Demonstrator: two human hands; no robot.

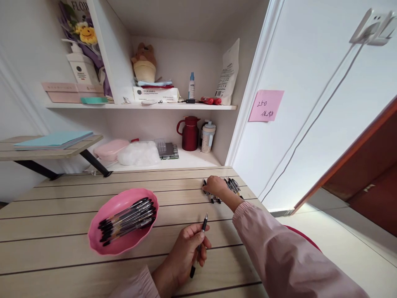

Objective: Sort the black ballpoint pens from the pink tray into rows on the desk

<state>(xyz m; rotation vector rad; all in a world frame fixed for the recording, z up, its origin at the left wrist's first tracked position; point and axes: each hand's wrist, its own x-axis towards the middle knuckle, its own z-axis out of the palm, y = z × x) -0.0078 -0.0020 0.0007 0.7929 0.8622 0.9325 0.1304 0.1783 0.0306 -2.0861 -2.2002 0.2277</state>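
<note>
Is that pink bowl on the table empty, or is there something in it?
Not empty: the pink bowl holds a heap of black pens lying across it.

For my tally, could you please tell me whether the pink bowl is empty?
No, the pink bowl holds a bundle of dark pens lying across it.

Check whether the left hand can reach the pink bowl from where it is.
Probably yes. The left hand, closed on a pen, lies just right of the pink bowl with only bare table between them. The right hand is farther back on the loose pens, clear of that path.
</note>
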